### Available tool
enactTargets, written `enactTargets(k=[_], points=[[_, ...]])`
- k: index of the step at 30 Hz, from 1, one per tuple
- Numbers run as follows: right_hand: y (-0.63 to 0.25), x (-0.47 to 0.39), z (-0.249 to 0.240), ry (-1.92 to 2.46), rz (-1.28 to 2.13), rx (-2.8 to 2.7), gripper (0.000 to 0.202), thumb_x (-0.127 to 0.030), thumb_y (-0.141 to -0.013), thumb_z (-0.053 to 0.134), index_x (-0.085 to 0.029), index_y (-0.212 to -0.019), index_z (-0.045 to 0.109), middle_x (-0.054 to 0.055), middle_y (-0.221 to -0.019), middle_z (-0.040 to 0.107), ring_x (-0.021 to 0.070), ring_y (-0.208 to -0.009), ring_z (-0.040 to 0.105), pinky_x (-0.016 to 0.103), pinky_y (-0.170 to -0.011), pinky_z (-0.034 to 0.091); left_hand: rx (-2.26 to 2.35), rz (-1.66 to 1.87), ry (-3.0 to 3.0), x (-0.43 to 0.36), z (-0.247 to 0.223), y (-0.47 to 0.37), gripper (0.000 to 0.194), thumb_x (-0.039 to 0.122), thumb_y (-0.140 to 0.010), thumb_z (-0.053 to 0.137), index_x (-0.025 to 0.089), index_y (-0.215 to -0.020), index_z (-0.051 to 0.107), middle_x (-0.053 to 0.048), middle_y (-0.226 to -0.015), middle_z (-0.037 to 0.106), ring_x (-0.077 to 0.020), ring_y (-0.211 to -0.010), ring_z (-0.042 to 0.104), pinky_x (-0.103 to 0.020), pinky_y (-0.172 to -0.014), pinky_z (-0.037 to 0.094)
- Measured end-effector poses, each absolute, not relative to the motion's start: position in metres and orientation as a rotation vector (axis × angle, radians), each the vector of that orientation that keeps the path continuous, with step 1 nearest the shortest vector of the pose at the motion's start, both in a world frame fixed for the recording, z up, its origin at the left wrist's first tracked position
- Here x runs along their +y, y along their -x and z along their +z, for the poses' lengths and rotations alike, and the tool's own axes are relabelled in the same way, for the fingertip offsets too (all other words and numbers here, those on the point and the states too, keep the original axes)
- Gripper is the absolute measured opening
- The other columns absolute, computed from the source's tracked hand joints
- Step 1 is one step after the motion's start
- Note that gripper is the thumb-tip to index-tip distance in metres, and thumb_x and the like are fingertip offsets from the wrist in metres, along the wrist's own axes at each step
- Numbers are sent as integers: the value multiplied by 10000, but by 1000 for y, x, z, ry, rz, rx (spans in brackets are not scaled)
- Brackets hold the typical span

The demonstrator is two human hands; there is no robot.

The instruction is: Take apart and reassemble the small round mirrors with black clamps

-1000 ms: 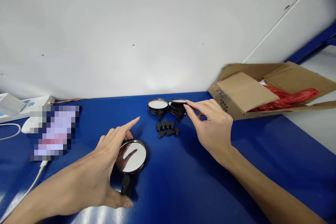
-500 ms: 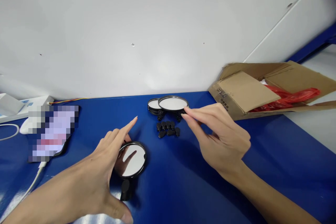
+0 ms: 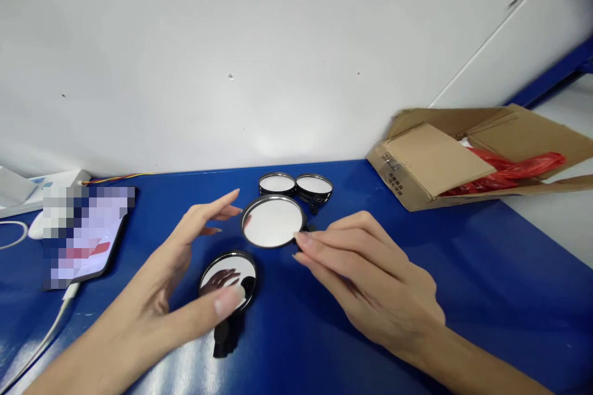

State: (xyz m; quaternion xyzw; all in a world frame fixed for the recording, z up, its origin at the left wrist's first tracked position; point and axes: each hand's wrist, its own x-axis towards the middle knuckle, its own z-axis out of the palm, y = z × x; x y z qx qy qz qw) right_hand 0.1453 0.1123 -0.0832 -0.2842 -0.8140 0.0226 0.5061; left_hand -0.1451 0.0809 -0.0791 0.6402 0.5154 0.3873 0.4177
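Observation:
A round black-rimmed mirror [image 3: 272, 221] is raised over the blue table, its lower right edge pinched between the fingertips of my right hand [image 3: 375, 284]. To its left, my left hand [image 3: 171, 271] has its fingers spread and holds nothing. Below that hand's fingers lies another round mirror [image 3: 234, 271] with a black mount [image 3: 223, 338]; my left thumb covers part of its glass. Two more round mirrors, one at the left [image 3: 277, 183] and one at the right [image 3: 315, 185], sit side by side near the wall.
An open cardboard box [image 3: 407, 166] with a red plastic bag [image 3: 509, 166] stands at the back right. On the left lie a phone [image 3: 92, 234] with a white cable [image 3: 58, 321] and a white power strip [image 3: 69, 180]. A white wall [image 3: 296, 62] rises behind the blue table [image 3: 296, 345].
My right hand has lifted the mirror from the back group toward me and left. My left thumb has moved up over the near mirror. The small black parts are now hidden behind the raised mirror.

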Motion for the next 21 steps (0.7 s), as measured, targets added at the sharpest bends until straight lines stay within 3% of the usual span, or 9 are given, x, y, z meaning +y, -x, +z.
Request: enactTargets(k=[3, 6, 9, 11, 14, 18, 21], points=[[-147, 107, -84, 642, 97, -2011, 261, 27, -932, 856, -102, -1159, 835, 66, -1014, 864, 162, -887, 695, 286, -736, 657, 1167, 1015, -1404, 83, -76, 128, 771, 437, -960, 881, 481, -1662, 565, -68, -1510, 715, -339, -1371, 702, -398, -1057, 671], [-149, 105, -90, 569, 124, -2049, 312, 40, -929, 844, -87, -1214, 828, 78, -1088, 865, 175, -924, 696, 311, -781, 671, 1064, 1032, -1192, 86, -78, 116, 734, 395, -952, 905, 454, -1622, 609, -63, -1306, 777, -202, -938, 766, -270, -771, 679], [-148, 107, -94, 500, 166, -2112, 324, 6, -953, 835, -99, -1259, 815, 84, -1138, 862, 182, -937, 715, 334, -805, 674, 1059, 1016, -1008, 87, -80, 110, 721, 380, -931, 933, 414, -1592, 646, -33, -1075, 787, -94, -656, 625, -172, -558, 550], [-146, 111, -95, 493, 182, -2133, 277, -77, -990, 838, -120, -1262, 805, 80, -1109, 863, 176, -904, 730, 331, -790, 667, 1083, 1018, -930, 88, -82, 109, 743, 384, -893, 965, 384, -1574, 667, -26, -980, 776, -100, -641, 623, -174, -552, 549], [-148, 119, -95, 607, 175, -2087, 216, -175, -1047, 800, -140, -1259, 783, 34, -920, 829, 142, -770, 713, 301, -736, 626, 1110, 1049, -873, 91, -83, 111, 798, 378, -871, 980, 381, -1594, 643, -49, -1008, 796, -179, -725, 738, -254, -625, 650], [-164, 134, -96, 972, 90, -2122, 60, -224, -1057, 740, -202, -1054, 795, -74, -639, 629, 97, -538, 583, 281, -577, 468, 1126, 1110, -789, 95, -81, 115, 749, 336, -857, 994, 338, -1530, 666, -50, -946, 799, -215, -811, 787, -276, -694, 696], [-177, 143, -96, 1249, 115, -2253, 137, -361, -1035, 766, -226, -1015, 777, -97, -568, 566, 119, -475, 547, 318, -542, 380, 1130, 1094, -710, 96, -77, 116, 730, 322, -823, 1021, 305, -1463, 671, -51, -930, 799, -226, -800, 800, -307, -702, 707]])
